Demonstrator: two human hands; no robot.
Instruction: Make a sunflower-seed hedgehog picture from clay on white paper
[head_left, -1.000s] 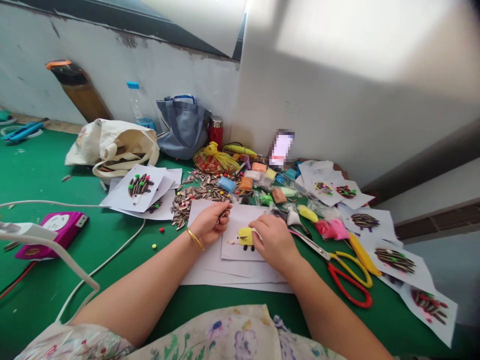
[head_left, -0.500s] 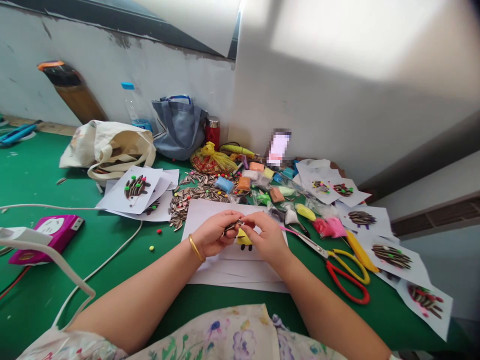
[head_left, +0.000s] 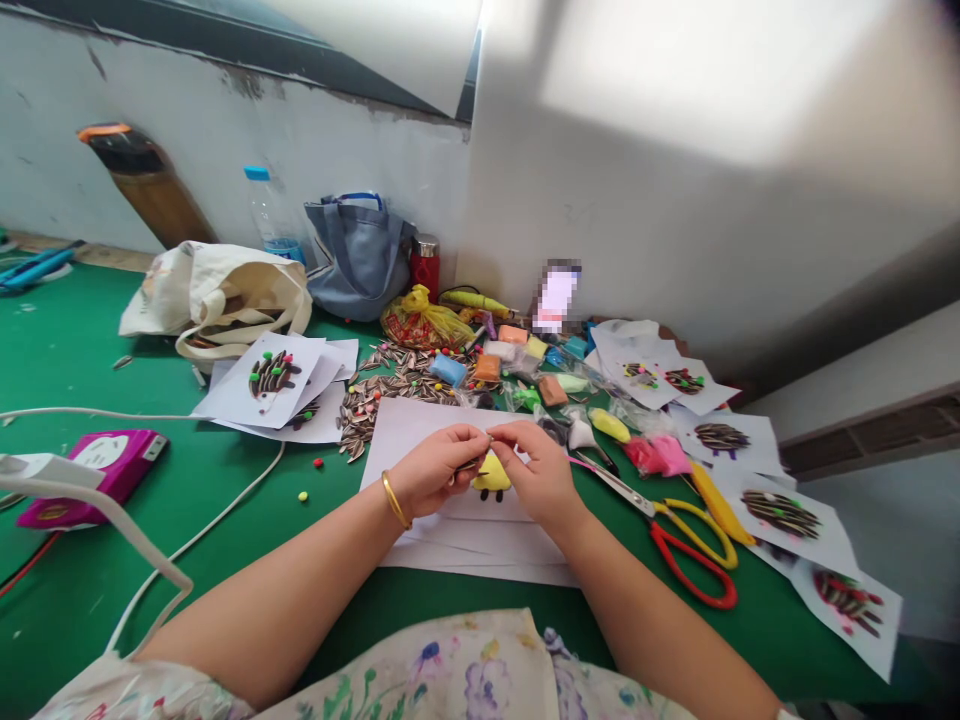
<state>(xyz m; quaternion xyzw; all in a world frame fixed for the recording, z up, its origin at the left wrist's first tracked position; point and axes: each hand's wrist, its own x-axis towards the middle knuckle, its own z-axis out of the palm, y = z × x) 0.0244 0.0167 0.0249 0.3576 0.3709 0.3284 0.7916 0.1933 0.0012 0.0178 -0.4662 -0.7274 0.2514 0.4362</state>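
Both of my hands meet over a white sheet (head_left: 420, 425) on the green table (head_left: 90, 560). My left hand (head_left: 435, 468), a gold bangle on its wrist, is curled around a few striped sunflower seeds. My right hand (head_left: 536, 472) pinches at one seed right at the left hand's fingertips. Just under them on the sheet sits a yellow clay animal shape (head_left: 491, 474) with small black feet. More white sheets lie stacked beneath.
A heap of sunflower seeds (head_left: 375, 392) lies behind the sheet, with clay packets (head_left: 487, 365) beyond. Red and yellow scissors (head_left: 686, 545) lie to the right, near finished seed pictures (head_left: 784, 515). Left are bags (head_left: 217, 290), a bottle (head_left: 266, 210), a pink box (head_left: 105, 470) and white cables (head_left: 150, 560).
A second ago my hands were apart, the right one resting on the sheet by the yellow shape. They have come together above it, and the right fingers now pinch a seed from the left hand.
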